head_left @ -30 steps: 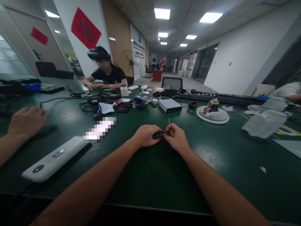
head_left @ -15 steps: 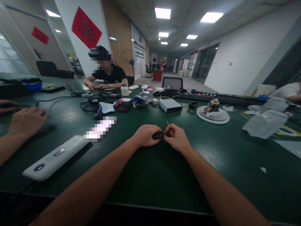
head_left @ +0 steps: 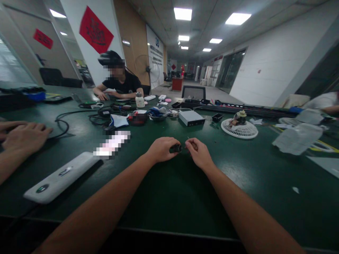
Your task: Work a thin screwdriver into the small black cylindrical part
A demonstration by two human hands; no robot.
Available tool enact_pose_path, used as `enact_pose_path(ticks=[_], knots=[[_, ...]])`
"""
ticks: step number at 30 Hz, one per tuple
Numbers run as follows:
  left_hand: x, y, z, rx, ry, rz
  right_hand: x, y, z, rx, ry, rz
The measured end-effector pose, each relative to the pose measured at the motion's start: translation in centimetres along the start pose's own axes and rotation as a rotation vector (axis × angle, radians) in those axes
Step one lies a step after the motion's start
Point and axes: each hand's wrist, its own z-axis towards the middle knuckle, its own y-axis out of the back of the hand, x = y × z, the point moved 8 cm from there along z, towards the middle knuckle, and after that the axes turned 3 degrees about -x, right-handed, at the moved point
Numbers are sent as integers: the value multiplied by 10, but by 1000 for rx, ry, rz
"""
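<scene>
My left hand (head_left: 161, 149) is closed around a short dark cylinder (head_left: 174, 148), whose round end points toward my right hand. My right hand (head_left: 199, 151) is closed in a pinch, with a small brown, bunched thing (head_left: 195, 146) between fingers and palm; its kind is too small to tell. A thin, pale tip shows above those fingers. A narrow gap separates the right fingertips from the cylinder. Both hands are low over the middle of the dark green table (head_left: 169, 197).
On the left lie a white power strip (head_left: 66, 178) and a pixelated bright object (head_left: 112, 145), near another person's hands (head_left: 26, 137). Farther back are a grey box (head_left: 191, 118), a white fan grille (head_left: 239, 129) and a bottle (head_left: 140, 100). Clear plastic (head_left: 298, 138) lies right.
My hands have drawn slightly apart, and the cylinder's end has come away from my right fingers. At the left, the other person's hands and a black cable have shifted.
</scene>
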Motion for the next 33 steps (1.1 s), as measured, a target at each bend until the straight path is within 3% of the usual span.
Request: enact_pose_path(ticks=[8,14,23,29,33], knots=[[19,4,-4,-55,137,13,2,14,0,-97,-60,359],[8,3,-2,-49,59,12,2,4,-1,-46,-69,389],[9,0,-2,-39,30,26,-8,2,2,27,-152,328],[7,-1,-2,-32,38,-5,-1,4,-2,-46,-101,376],[8,-2,-3,-21,32,0,4,-2,-3,26,-86,395]])
